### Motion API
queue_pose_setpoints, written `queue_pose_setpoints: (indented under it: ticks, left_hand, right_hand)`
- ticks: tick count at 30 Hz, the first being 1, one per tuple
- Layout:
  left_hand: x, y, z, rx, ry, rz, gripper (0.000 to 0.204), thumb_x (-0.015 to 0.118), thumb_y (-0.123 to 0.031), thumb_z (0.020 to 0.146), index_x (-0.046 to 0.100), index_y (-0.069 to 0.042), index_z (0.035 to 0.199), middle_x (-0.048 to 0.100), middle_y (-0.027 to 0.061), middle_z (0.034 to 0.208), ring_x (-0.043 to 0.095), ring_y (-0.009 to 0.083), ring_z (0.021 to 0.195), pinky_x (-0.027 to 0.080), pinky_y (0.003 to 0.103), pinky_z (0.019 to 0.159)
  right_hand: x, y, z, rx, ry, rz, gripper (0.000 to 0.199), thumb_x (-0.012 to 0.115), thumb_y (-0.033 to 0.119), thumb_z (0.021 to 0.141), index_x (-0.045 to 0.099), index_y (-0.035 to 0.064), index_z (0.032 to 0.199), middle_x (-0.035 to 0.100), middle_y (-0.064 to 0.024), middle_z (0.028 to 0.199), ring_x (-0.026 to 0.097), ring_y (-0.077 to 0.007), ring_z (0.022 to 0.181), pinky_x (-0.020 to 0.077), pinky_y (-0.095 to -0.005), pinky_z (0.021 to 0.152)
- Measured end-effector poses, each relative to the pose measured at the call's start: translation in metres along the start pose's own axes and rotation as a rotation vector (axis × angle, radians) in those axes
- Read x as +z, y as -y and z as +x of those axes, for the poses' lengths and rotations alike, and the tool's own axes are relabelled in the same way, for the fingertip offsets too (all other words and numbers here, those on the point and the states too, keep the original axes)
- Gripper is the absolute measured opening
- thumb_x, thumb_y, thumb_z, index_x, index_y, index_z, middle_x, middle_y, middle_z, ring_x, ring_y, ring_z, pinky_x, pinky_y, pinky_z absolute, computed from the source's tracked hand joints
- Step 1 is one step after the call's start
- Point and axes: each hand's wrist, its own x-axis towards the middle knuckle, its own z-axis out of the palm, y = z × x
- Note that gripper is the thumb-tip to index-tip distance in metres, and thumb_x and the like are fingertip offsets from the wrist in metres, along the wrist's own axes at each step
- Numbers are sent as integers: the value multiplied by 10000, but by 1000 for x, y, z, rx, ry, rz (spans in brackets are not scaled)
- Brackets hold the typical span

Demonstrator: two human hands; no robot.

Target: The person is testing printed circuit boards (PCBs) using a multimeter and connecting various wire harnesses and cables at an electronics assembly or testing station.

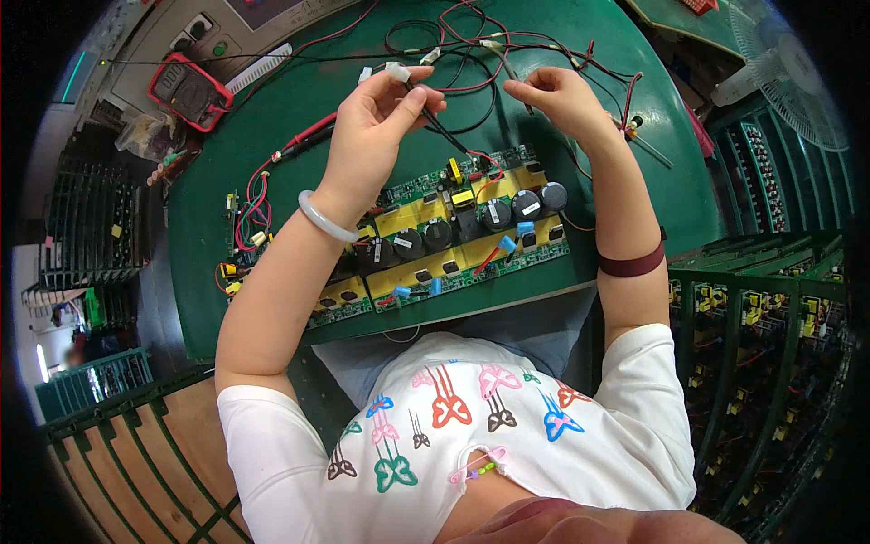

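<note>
My left hand (pixel 379 113) is raised over the far side of a long circuit board, its thumb and fingers closed on a white plug connector (pixel 397 72). Black wires (pixel 446 136) run from that hand down to the board's far edge. My right hand (pixel 566 102) hovers farther right, thumb and forefinger pinched by a thin dark cable (pixel 507 65) that slants past the fingertips. Below both hands lies the circuit board (pixel 471 251), with yellow sheeting, a row of round black capacitors (pixel 497 214) and blue components.
A red multimeter (pixel 189 92) stands at the far left; a red test probe (pixel 308 131) lies by my left wrist. Tangled red and black leads (pixel 471 91) spread over the green table (pixel 204 190). Racks of boards (pixel 752 363) flank the right side, near a fan (pixel 797 72).
</note>
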Motion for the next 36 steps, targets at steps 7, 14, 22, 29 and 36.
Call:
queue_pose_setpoints:
  ticks: [7, 14, 22, 29, 36]
  left_hand:
    - [-29, -6, -29, -72, 153, 291, 286, 577, -237, 1027, 665, -31, 1203, 686, 62, 1168, 647, 157, 1091, 509, 305, 949]
    - [-43, -8, -59, -188, 158, 181, 314, 575, -239, 1028, 645, -34, 1254, 658, 65, 1263, 653, 160, 1109, 505, 289, 949]
    - [-27, -6, -68, -153, 205, 198, 315, 557, -241, 1038, 637, -49, 1275, 675, 34, 1049, 637, 103, 1025, 504, 251, 895]
    - [-38, 9, -73, -91, 111, 384, 332, 559, -249, 1037, 637, -23, 1268, 614, 18, 1018, 611, 106, 927, 497, 273, 827]
    - [-56, 5, -75, -92, 143, 457, 294, 600, -258, 1014, 672, -10, 1156, 606, 25, 960, 585, 103, 842, 499, 263, 780]
  right_hand:
    - [0, 0, -8, -41, -345, -553, 313, 753, 363, 816, 704, 66, 902, 727, -139, 907, 690, -347, 886, 552, -463, 761]
    - [-15, -6, -4, -128, -144, -582, 279, 806, 298, 790, 707, 57, 890, 720, -141, 879, 692, -337, 861, 549, -444, 738]
    - [-22, 14, -28, -63, -72, -630, 272, 817, 216, 789, 696, 35, 952, 689, -133, 827, 663, -338, 796, 539, -438, 731]
    - [-42, 45, -72, -270, 23, -225, 211, 696, 81, 919, 657, 8, 1114, 611, -33, 857, 582, -117, 764, 498, -277, 700]
    - [-12, 88, -92, -490, 321, -447, 180, 678, 114, 918, 681, 13, 1067, 666, -98, 879, 634, -198, 766, 509, -319, 687]
